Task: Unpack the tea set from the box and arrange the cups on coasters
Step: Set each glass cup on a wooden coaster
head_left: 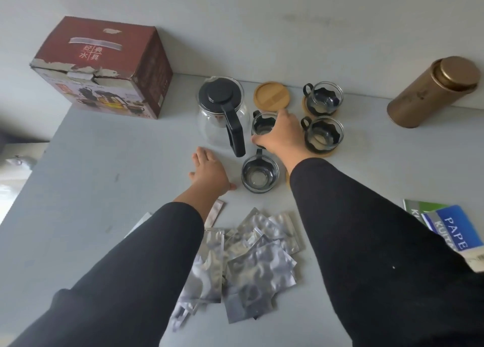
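Observation:
A glass teapot (221, 113) with a black lid and handle stands at the back of the grey table (117, 163). My right hand (281, 134) grips a glass cup (262, 126) just right of the teapot. Behind it lies a bare wooden coaster (271, 96). Two cups (323, 97) (322, 134) sit on wooden coasters to the right. Another cup (259, 174) stands on the bare table nearer me, and a coaster edge (287, 177) shows beside my right sleeve. My left hand (209, 171) rests flat and open on the table left of that cup.
The dark red tea set box (104, 69) stands at the back left against the wall. A gold cylindrical tin (432, 92) lies at the back right. Several silver foil sachets (248, 255) are piled near me. Blue and green paper packs (450, 226) lie at the right edge.

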`<state>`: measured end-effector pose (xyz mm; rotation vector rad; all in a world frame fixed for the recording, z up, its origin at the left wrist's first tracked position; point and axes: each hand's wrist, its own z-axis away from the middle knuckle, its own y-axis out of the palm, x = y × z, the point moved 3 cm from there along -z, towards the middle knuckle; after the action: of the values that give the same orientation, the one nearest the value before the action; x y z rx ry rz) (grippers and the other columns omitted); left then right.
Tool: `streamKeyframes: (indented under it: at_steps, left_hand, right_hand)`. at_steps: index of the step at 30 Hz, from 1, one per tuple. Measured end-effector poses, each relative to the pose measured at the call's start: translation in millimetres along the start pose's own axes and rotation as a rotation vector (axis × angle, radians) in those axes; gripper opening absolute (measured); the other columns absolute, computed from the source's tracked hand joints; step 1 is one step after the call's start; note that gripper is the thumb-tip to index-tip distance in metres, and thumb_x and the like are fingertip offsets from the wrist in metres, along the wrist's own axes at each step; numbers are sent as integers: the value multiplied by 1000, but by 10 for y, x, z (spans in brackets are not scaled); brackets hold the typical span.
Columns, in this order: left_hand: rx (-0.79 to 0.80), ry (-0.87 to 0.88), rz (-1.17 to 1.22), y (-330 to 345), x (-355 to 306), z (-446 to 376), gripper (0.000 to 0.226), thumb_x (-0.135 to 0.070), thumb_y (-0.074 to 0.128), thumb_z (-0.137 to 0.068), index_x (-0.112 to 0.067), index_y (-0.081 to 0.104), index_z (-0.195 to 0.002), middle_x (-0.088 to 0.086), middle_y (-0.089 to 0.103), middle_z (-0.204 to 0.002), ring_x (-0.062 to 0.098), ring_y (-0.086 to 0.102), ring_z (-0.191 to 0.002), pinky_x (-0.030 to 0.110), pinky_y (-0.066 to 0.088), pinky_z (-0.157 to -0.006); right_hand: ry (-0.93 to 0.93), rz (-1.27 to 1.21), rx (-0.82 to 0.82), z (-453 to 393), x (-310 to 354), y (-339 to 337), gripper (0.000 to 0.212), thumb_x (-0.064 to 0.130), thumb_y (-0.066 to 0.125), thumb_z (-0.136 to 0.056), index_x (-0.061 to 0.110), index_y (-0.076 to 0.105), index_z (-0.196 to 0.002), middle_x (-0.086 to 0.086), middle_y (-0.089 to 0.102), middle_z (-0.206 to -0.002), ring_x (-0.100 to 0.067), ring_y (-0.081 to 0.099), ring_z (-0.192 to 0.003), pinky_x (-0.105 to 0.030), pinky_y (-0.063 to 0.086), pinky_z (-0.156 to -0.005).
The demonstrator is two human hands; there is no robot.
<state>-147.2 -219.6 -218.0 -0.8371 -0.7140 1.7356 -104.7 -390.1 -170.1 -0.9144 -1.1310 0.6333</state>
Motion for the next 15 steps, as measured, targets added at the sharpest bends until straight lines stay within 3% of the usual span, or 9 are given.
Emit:
streamKeyframes:
  at_steps: [7,15]
  left_hand:
    - [24,-25,4,-16,-22,17,123,-36,78,-75,1,-14,-148,11,-18,-157,27,-10,-147,48,22,-116]
    - [96,-70,-19,-62,-97,12,124,-34,76,-78,1,-21,-146,12,-26,-155,27,-16,-146,49,17,-115]
  right_hand:
    - [-45,-33,-101,-444,93,-348,81,41,79,-66,4,43,-128,-14,50,-127,-28,48,-118,-32,42,-92]
    - [1,-56,-95,-867,158,-302,79,40,77,-68,3,40,-127,-13,48,-129,-31,50,-119,-36,42,-92]
